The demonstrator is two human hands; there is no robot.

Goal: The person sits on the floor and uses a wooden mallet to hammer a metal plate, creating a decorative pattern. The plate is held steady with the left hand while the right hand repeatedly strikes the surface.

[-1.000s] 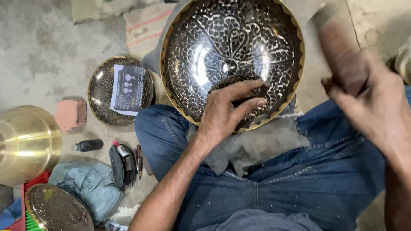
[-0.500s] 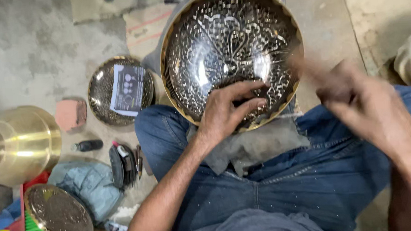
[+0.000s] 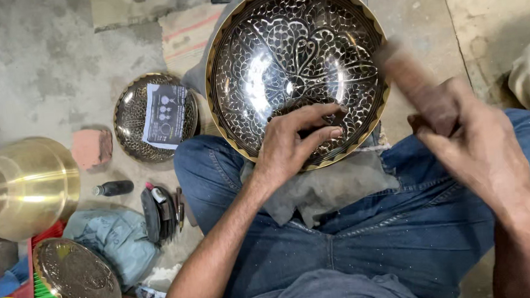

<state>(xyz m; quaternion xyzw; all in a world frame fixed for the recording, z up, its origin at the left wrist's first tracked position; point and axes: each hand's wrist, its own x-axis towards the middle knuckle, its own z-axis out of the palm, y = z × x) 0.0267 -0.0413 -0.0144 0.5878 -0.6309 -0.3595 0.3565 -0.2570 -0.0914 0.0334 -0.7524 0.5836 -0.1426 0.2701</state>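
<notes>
A pale printed paper slip [image 3: 164, 115] lies inside the small dark patterned dish [image 3: 130, 122] on the floor to my left, with a small dark bottle [image 3: 114, 188] near it. The big engraved black-and-gold bowl [image 3: 284, 53] rests on a grey cloth [image 3: 326, 191] across my lap; my left hand [image 3: 291, 145] presses on its near inner wall, fingers pinched around something too small to tell. My right hand [image 3: 467, 143], just beside the bowl's right rim, is closed around a blurred brown wooden tool [image 3: 407, 71].

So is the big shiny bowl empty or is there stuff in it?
Empty. The big engraved bowl shows its bare patterned inside; only the left hand rests its fingers on the near rim, holding a small tool.
</notes>
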